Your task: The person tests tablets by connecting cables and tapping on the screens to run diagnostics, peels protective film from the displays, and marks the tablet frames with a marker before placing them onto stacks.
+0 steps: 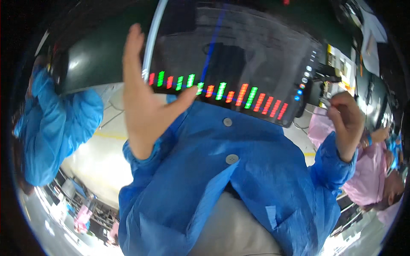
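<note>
A glossy black display panel (256, 55) lies in front of my body, lit with a row of red and green striped bars along its near edge. Small round icons run up its right side, and a blue line crosses it. At the panel's left edge my left hand (147, 113) is raised, fingers stretched and thumb spread, holding nothing. The thumb tip overlaps the row of bars; whether it touches the glass I cannot tell. Past the panel's right edge, my right hand (348, 117) is closed in a pinch beside a thin cable (314, 112). What sits between those fingertips is too small and blurred to name.
A dark green work surface (98, 55) extends to the left. A person in blue (55, 123) is at the left, and a person in pink (365, 179) at the right. Beyond the panel's right side are a black bracket-like part (326, 74) and a yellow-and-white item (339, 64).
</note>
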